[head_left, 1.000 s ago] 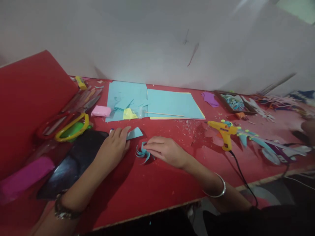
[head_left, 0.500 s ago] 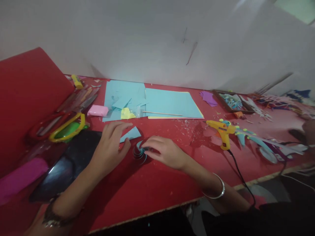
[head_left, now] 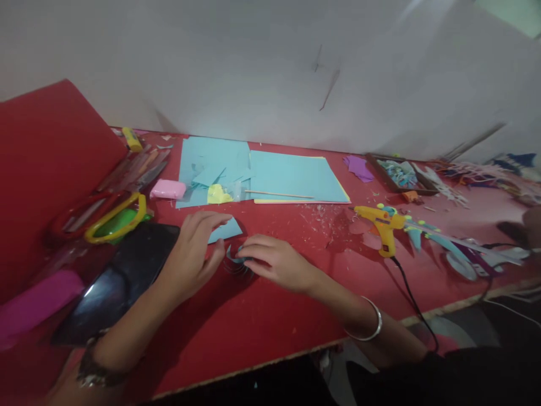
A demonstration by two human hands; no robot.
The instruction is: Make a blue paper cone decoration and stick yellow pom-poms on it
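My right hand [head_left: 274, 260] is closed in a pinch on the side of a curled blue paper strip [head_left: 231, 256], whose loops stand just above the red table. Part of the strip is hidden behind my fingertips. To the left, my left hand [head_left: 195, 251] hovers with its thumb and fingers apart and holds nothing. Just behind the hands lies a small blue paper piece [head_left: 226, 230], partly covered by my left fingers.
A yellow glue gun [head_left: 382, 228] with a black cord lies at right. Blue sheets [head_left: 296, 175] and a thin stick [head_left: 279, 195] sit at the back. A black glossy tablet-like slab [head_left: 122, 282], scissors with yellow handles [head_left: 116, 220] and a pink packet [head_left: 168, 190] are at left.
The blue paper coil has shifted slightly left and turned in my right fingers. My left hand has moved a little to the right, still apart from it.
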